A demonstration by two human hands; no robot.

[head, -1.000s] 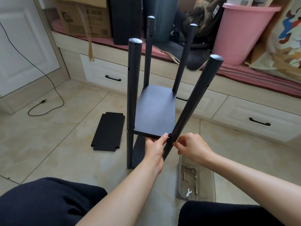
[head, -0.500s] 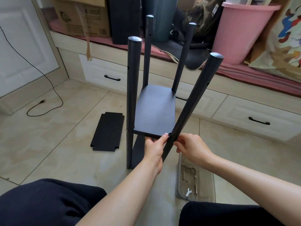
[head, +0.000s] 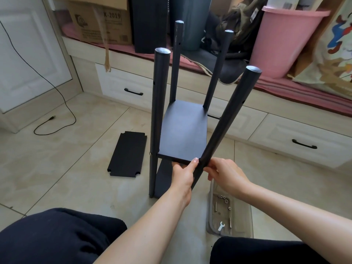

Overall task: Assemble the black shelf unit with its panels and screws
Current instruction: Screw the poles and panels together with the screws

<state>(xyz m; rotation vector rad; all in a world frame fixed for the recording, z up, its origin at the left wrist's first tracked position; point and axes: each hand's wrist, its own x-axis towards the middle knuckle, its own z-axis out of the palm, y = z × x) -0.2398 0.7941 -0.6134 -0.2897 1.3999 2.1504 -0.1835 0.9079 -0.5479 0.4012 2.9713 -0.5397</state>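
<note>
The black shelf unit stands on the tiled floor with several round posts pointing up. Its middle panel [head: 183, 130] sits between them, and a lower panel shows beneath it. The near right post [head: 224, 122] leans outward to the right. My left hand [head: 182, 176] grips the panel's near right corner, thumb along the edge by the post. My right hand [head: 224, 172] pinches at that post where it meets the panel; whatever is between the fingers is hidden. A spare black panel [head: 127, 154] lies flat on the floor to the left.
A clear plastic tray [head: 245, 216] with screws, washers and a small wrench [head: 221, 225] lies on the floor by my right knee. Drawers [head: 297, 141] run along the back under a ledge with a cardboard box [head: 99, 21] and a pink bucket [head: 282, 40]. A black cable [head: 57, 103] trails at left.
Almost nothing has moved. Both hands stay at the panel's near right corner and the leaning post; my right hand's fingers have shifted slightly on the post.
</note>
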